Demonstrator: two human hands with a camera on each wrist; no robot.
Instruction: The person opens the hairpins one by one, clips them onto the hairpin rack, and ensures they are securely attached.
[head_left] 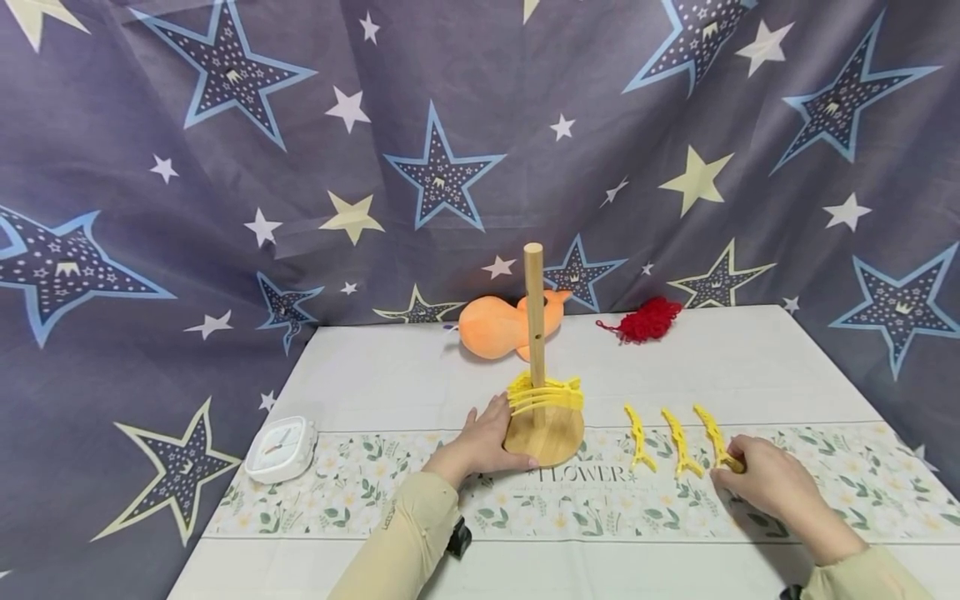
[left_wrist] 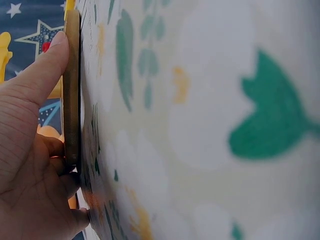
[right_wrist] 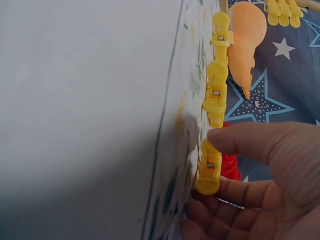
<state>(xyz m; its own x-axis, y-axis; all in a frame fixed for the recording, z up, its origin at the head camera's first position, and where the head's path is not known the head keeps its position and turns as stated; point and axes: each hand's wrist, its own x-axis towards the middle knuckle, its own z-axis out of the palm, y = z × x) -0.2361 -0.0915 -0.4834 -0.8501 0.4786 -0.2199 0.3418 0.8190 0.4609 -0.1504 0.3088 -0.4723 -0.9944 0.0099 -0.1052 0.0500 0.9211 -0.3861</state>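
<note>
My left hand (head_left: 483, 446) holds the round base of a wooden stand (head_left: 555, 442), thumb on its front edge and fingers round its left side. In the left wrist view the thumb lies against the wooden disc (left_wrist: 72, 100). Several yellow clips (head_left: 555, 395) hang low around the upright post. My right hand (head_left: 772, 483) pinches the near end of the rightmost yellow spring clip (head_left: 711, 429) on the table, thumb on one side and fingers on the other. Two like clips, one in the middle (head_left: 678, 437) and one at left (head_left: 637, 435), lie beside it in a row.
An orange plush toy (head_left: 491, 327) lies behind the stand, and a red bundle of yarn (head_left: 648, 321) sits at the back right. At the left edge stands a white clock (head_left: 281, 450). A flowered runner (head_left: 352, 483) crosses the white table; a starry curtain hangs behind.
</note>
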